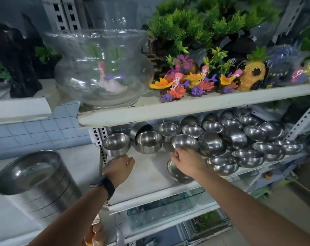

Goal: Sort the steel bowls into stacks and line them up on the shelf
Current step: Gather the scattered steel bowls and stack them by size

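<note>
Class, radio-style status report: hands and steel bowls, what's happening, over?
Left hand curled, empty, below leftmost bowl. Right hand pinches tilted bowl at rim. Loose bowls crowd right of shelf; another bowl under that hand.

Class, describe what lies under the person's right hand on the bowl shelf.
A steel bowl lies on the shelf beneath the right hand; only its left rim and lower side show. The hand and wrist cover the rest, so its inside cannot be seen.
</note>
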